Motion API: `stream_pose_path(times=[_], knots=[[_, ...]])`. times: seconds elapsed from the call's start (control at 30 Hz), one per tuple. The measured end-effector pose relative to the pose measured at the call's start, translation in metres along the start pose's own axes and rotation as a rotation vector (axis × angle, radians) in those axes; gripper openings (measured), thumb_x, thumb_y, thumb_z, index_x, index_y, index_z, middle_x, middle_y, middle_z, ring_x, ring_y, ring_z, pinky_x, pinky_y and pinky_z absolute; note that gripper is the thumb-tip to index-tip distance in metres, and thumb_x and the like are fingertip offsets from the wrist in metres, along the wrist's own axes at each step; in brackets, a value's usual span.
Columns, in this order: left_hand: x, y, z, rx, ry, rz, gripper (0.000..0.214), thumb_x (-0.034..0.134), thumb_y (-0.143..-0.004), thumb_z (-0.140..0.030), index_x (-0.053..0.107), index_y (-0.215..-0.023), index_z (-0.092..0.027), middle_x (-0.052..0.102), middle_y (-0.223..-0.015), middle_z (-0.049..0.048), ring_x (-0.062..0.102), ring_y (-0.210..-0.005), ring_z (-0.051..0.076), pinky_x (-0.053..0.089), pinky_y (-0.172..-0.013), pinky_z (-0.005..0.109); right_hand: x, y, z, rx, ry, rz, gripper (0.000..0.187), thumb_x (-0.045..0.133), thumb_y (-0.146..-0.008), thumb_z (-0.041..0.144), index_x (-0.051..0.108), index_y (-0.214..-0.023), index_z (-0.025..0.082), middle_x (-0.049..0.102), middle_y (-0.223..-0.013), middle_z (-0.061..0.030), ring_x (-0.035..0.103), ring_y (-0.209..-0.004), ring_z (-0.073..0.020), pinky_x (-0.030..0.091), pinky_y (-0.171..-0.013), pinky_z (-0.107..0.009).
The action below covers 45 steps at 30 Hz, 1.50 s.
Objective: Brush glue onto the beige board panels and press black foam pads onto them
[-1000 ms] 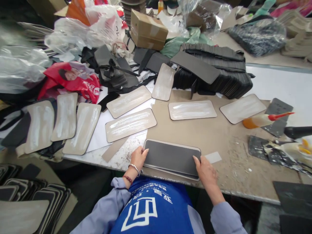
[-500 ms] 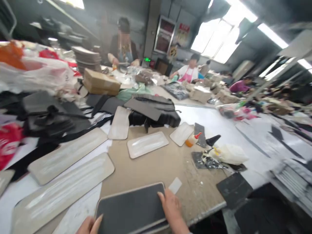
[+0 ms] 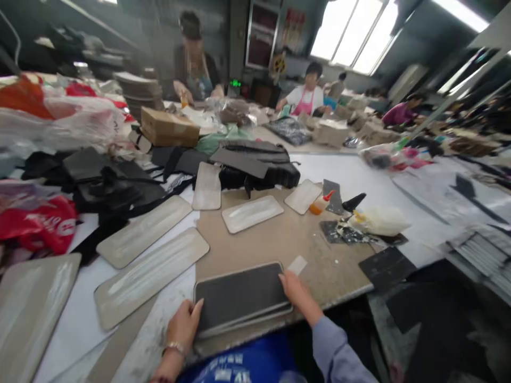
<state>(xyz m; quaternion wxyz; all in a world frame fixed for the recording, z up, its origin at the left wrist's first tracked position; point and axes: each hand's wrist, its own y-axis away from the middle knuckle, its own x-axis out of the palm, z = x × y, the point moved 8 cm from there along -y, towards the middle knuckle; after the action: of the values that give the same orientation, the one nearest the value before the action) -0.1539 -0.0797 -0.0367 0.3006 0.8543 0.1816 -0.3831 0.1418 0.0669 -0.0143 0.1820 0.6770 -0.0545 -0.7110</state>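
A dark rectangular panel [image 3: 241, 297] with rounded corners and a pale rim lies at the front edge of the brown board, tilted slightly. A second pale edge shows under its near right side. My left hand [image 3: 184, 325] grips its left end, thumb on top. At the right end, my right hand [image 3: 296, 291] pinches the edge with the thumb above; the fingers beneath are hidden. A small whitish card [image 3: 297, 264] lies just beyond my right hand. Beige panels with shiny white streaks lie around: a short one [image 3: 252, 214] ahead and a long one [image 3: 151, 277] to the left.
An orange bottle with a red tip [image 3: 320, 204] lies on the brown board [image 3: 255, 250]. Beside it are a white bag [image 3: 381, 221] and a smeared dark plate [image 3: 339, 233]. A black bag [image 3: 259, 165] and cardboard box [image 3: 170, 126] stand behind. Several people sit across the tables.
The view has shifted, so the table sits higher and my forearms and blue clothing show. Both hands keep hold of the dark panel at its ends.
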Motion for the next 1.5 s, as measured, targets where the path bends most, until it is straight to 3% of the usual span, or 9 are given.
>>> stream_pose_path(times=[0.1,0.23,0.47,0.7,1.0,1.5], knots=[[-0.009,0.007,0.009,-0.071,-0.111,0.032,0.031,0.038,-0.08,-0.043,0.041,-0.056,-0.023,0.058,-0.056,0.0035,0.058,-0.062,0.021,0.038,-0.058,0.028,0.006,-0.007,-0.001,0.0,0.01,0.065,0.029,0.033,-0.093,0.03,0.057,-0.096,0.014,0.064,-0.097,-0.0106,0.06,-0.09,-0.0189,0.039,-0.073,-0.025],[-0.002,0.001,0.012,-0.15,-0.144,0.043,0.031,0.042,-0.08,-0.042,0.039,-0.056,-0.022,0.057,-0.059,0.0022,0.057,-0.064,0.019,0.036,-0.058,0.025,0.016,-0.012,-0.001,-0.002,0.031,0.084,0.028,0.034,-0.093,0.03,0.057,-0.093,0.013,0.063,-0.093,-0.0121,0.058,-0.087,-0.0189,0.037,-0.07,-0.025],[-0.004,0.003,0.01,-0.121,-0.105,0.036,0.03,0.044,-0.081,-0.04,0.043,-0.058,-0.022,0.058,-0.06,0.002,0.056,-0.065,0.018,0.035,-0.059,0.024,0.016,-0.015,-0.006,-0.009,0.06,0.025,0.025,0.038,-0.092,0.03,0.057,-0.086,0.015,0.063,-0.087,-0.0095,0.057,-0.081,-0.0162,0.034,-0.068,-0.024],[-0.002,-0.001,0.012,-0.142,-0.088,0.14,0.023,0.047,-0.082,-0.031,0.053,-0.065,-0.018,0.064,-0.071,0.0067,0.058,-0.073,0.018,0.035,-0.063,0.026,0.026,-0.018,-0.011,-0.027,0.089,0.022,0.028,0.039,-0.091,0.034,0.056,-0.081,0.014,0.063,-0.082,-0.0106,0.056,-0.073,-0.0174,0.032,-0.064,-0.026],[-0.003,-0.004,0.017,-0.152,-0.026,0.16,0.021,0.053,-0.078,-0.031,0.056,-0.063,-0.017,0.063,-0.068,0.0037,0.057,-0.069,0.015,0.036,-0.06,0.023,0.034,-0.025,-0.017,-0.019,0.151,0.046,0.031,0.037,-0.091,0.036,0.058,-0.082,0.014,0.063,-0.079,-0.0106,0.056,-0.07,-0.0184,0.033,-0.062,-0.026],[-0.003,0.001,0.017,-0.162,-0.021,0.091,0.021,0.052,-0.08,-0.032,0.054,-0.064,-0.018,0.061,-0.066,0.0025,0.054,-0.066,0.015,0.035,-0.062,0.024,0.035,-0.024,-0.011,-0.031,0.221,0.096,0.03,0.033,-0.093,0.029,0.056,-0.088,0.011,0.062,-0.083,-0.0117,0.058,-0.075,-0.02,0.035,-0.065,-0.027]])
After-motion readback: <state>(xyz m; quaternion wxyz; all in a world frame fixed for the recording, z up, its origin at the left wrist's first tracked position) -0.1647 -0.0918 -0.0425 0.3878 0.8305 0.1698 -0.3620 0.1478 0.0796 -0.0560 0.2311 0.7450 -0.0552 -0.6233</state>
